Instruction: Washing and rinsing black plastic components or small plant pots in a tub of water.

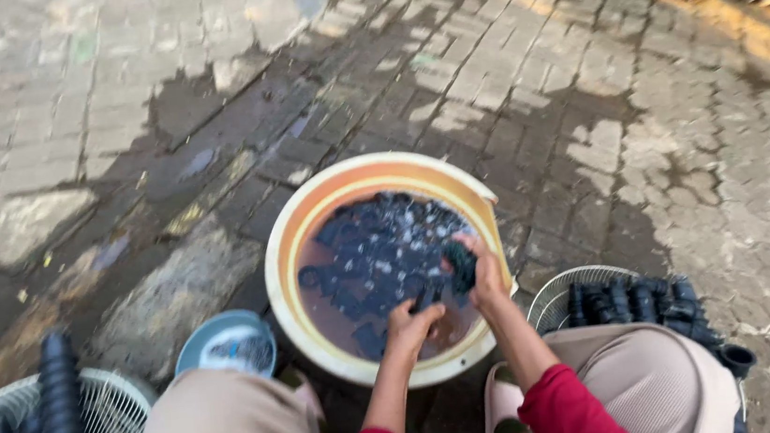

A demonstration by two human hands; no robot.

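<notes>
Black plastic pot (461,266) clutched in right hand (483,278), fingers wrapped round it, held just above brown water at right side of basin (310,216). Left hand (407,325) dipped at near edge, fingers curled among submerged pieces; grip state unclear, contents hidden. Pot small, dark, wet, round-rimmed. Many more black pots (374,250) afloat in basin, soapy flecks among them — bulk apparently unwashed. Stacked black pots (642,300) in white wire basket (557,294) at right, another tall stack (60,408) in left basket (107,413); washed or waiting, cannot tell. Small blue bowl (226,345) near left knee. Wet brick paving (582,113) all round.
</notes>
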